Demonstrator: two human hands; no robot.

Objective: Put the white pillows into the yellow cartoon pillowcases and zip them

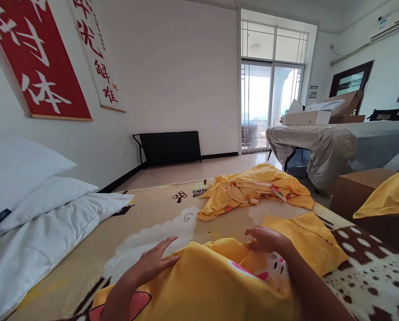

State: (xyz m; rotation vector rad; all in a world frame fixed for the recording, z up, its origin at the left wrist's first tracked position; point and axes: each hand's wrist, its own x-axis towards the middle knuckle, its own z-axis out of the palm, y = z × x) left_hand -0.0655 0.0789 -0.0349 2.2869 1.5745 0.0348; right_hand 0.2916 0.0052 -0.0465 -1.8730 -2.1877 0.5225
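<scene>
A yellow cloth [212,285] printed with a rabbit and pink shapes lies bunched on the bed close in front of me. My left hand [152,264] rests at its left upper edge, with fingers stretched and thumb apart against the fabric. At the right upper edge, my right hand [268,240] touches the same cloth, its fingers curved and apart. Part of the rabbit print shows beside my right wrist. A folded yellow cloth [314,243] lies flat just right of that hand. Farther off, a crumpled yellow printed cloth [256,189] is heaped near the bed's far edge.
White pillows [52,218] are stacked at the left on the patterned bedspread [146,214]. To the right, a cardboard box [359,183] stands by the bed with another yellow cloth [386,196] over it. Behind is a plastic-covered table [326,138] bearing open boxes.
</scene>
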